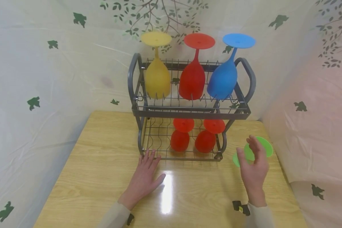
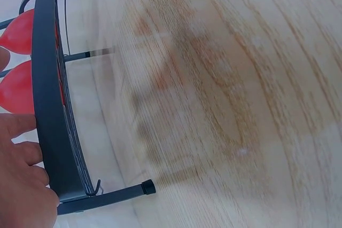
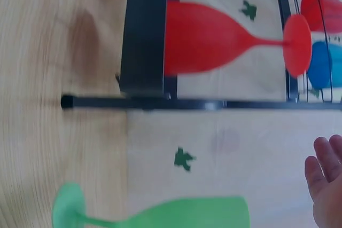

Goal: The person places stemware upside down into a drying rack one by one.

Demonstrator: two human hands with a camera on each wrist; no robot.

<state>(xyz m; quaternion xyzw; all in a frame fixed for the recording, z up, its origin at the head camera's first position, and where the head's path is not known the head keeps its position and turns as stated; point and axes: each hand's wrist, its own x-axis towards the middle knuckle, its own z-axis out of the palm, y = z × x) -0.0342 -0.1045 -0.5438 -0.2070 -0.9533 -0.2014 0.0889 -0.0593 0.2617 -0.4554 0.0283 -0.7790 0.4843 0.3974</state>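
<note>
A green goblet (image 1: pixel 265 147) stands upright on the table to the right of a dark two-tier dish rack (image 1: pixel 188 115). Above and in front of it is my right hand (image 1: pixel 255 169), empty, thumb and fingers apart and partly covering the goblet. My left hand (image 1: pixel 142 182) has its fingers extended to the front left edge of the rack's lower tier, which they touch in the left wrist view. Upside down on that tier are two red goblets (image 1: pixel 180 141) (image 1: pixel 205 141). The upper tier carries inverted yellow (image 1: pixel 157 77), red (image 1: pixel 192 80) and blue (image 1: pixel 223 79) goblets; the blue one leans.
The rack stands on a wood-grain table (image 1: pixel 102 164) close to a pale patterned cloth (image 1: pixel 74 69) hung behind. More cloth hangs at the right side, near the green goblet. Curved handles (image 1: pixel 248 79) rise at both ends of the upper tier.
</note>
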